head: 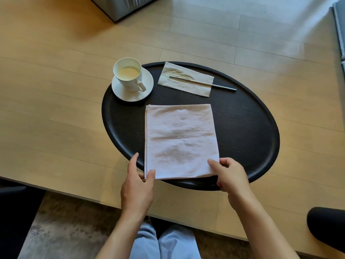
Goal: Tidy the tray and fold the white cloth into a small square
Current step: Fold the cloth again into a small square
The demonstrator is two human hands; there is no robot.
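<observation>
A white cloth, folded into a tall rectangle, lies flat on the round black tray. My left hand pinches the cloth's near left corner between thumb and fingers. At the near right corner, my right hand grips the cloth, thumb on top. A white cup with pale liquid stands on a white saucer at the tray's far left. A beige paper napkin lies at the far side with a thin metal utensil across it.
The tray rests on a light wooden table whose near edge runs just below my hands. My knees in light trousers show under the table. A grey sofa base stands on the far side.
</observation>
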